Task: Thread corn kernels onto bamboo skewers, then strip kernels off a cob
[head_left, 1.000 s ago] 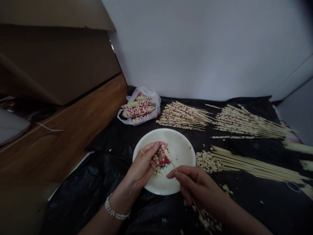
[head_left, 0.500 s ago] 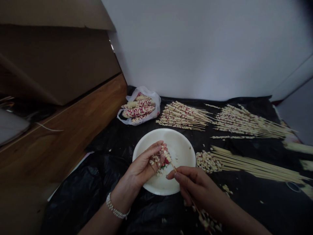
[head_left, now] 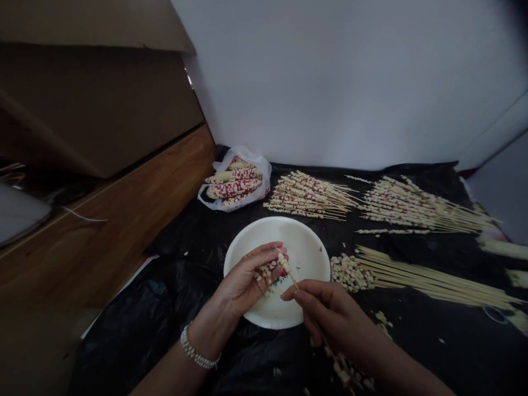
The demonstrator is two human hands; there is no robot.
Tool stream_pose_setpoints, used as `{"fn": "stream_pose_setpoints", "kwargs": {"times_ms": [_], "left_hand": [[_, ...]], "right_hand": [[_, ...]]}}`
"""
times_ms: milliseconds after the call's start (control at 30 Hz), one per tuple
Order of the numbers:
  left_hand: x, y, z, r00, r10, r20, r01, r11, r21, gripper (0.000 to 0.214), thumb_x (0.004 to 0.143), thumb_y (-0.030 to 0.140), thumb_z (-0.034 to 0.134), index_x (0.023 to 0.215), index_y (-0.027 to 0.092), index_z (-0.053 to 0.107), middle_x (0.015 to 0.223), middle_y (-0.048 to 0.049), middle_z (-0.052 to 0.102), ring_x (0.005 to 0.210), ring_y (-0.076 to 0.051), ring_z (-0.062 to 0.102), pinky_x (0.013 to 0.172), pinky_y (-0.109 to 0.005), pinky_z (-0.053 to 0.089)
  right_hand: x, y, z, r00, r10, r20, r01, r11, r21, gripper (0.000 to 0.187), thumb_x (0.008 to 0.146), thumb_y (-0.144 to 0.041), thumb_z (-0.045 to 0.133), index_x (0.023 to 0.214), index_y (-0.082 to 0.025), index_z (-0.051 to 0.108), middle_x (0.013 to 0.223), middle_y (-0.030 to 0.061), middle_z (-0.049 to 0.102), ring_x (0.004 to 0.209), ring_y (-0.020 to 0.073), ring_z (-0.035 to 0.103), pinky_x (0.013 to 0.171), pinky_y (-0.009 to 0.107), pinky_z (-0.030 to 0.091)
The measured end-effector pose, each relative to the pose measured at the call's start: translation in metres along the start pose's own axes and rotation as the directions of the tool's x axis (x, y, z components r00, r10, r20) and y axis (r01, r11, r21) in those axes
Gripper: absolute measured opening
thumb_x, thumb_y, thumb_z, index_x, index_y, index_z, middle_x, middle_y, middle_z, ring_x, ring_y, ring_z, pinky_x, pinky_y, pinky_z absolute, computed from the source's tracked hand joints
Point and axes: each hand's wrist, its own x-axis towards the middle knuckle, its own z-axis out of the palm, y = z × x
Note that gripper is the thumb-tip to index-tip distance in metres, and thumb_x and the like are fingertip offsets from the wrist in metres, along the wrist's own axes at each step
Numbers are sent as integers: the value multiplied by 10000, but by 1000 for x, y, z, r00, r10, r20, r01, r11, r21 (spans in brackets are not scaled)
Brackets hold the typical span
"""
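My left hand (head_left: 243, 280), with a beaded bracelet at its wrist, is cupped over the bowl and holds loose corn kernels (head_left: 265, 275) in its palm. Its fingertips are at the upper end of a thin wooden skewer, where a few pale kernels (head_left: 282, 260) are threaded. My right hand (head_left: 325, 305) pinches that skewer (head_left: 293, 279) between thumb and forefinger, lower down its shaft. The skewer's lower end comes out below the right hand, over scattered kernels. Beneath both hands stands a white bowl (head_left: 307, 242) with a printed pattern on its bottom, partly hidden by my fingers.
Speckled corn cobs (head_left: 234, 188) lie in a white plastic bag (head_left: 264, 165). Behind the bowl are two piles of filled skewers (head_left: 307, 192). To the right, a heap of kernels (head_left: 350, 272) touches bare skewers (head_left: 429, 278) on black plastic sheeting (head_left: 173, 308). A white wall (head_left: 330, 82) rises behind.
My left hand has shifted slightly right, and its fingers have moved along the skewer's tip. The right hand keeps its pinch and has hardly moved.
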Motion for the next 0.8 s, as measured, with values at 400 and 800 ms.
{"fn": "stream_pose_setpoints", "kwargs": {"times_ms": [400,800], "left_hand": [[1,8,-3,987,-31,157,51,990,-130,589,703,-134,447,1246,66,560,1294,-162,608,1238,-231,548,1059,-341,431],[3,5,-4,996,51,78,-49,999,-21,349,790,-25,600,1111,97,665,1207,-149,671,1170,-206,603,970,-237,496]], "right_hand": [[1,-2,-7,999,19,-27,-19,999,30,378,913,-499,494,1004,-178,673,420,-69,463,338,44,325,353,189,199],[2,6,-5,1000,2,-11,-1,997,77,358,921,-490,499,1001,-184,666,416,-72,464,333,39,330,352,182,206]]}}
